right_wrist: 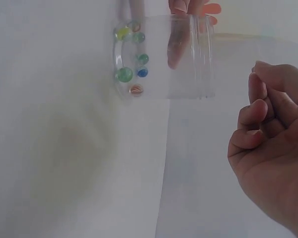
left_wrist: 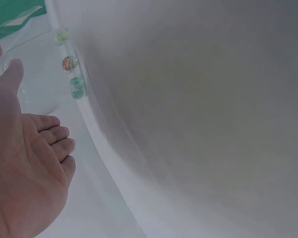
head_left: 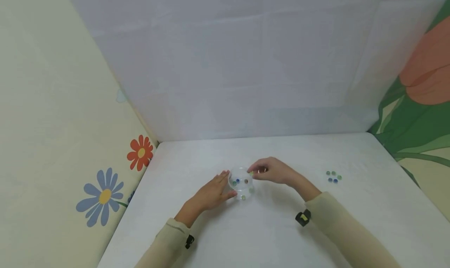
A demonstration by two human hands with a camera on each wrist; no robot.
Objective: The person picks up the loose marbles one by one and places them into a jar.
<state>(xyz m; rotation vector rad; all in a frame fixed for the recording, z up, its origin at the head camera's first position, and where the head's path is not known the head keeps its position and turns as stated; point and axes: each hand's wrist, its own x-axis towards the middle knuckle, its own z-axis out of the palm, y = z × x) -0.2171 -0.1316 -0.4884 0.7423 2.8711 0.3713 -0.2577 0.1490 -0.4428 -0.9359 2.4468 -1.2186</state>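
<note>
A clear jar [head_left: 240, 188] stands upright on the white table, with several green, blue, orange and yellowish marbles at its bottom [right_wrist: 143, 58]. My left hand [head_left: 212, 193] holds the jar's left side, thumb at the front and fingers behind; the left wrist view shows the thumb of my left hand [left_wrist: 30, 163] against the jar wall. My right hand [head_left: 274, 170] is at the jar's rim on the right, a small yellow-green marble [head_left: 251, 174] at its fingertips. In the right wrist view, thumb and index finger of my right hand [right_wrist: 273, 124] pinch together, mostly hiding what lies between.
To the right on the white table [head_left: 225, 240] lies a small group of green and blue marbles [head_left: 333, 173]. White cloth [head_left: 225, 65] hangs behind the table, and flower-patterned surfaces [head_left: 105, 196] flank it on both sides.
</note>
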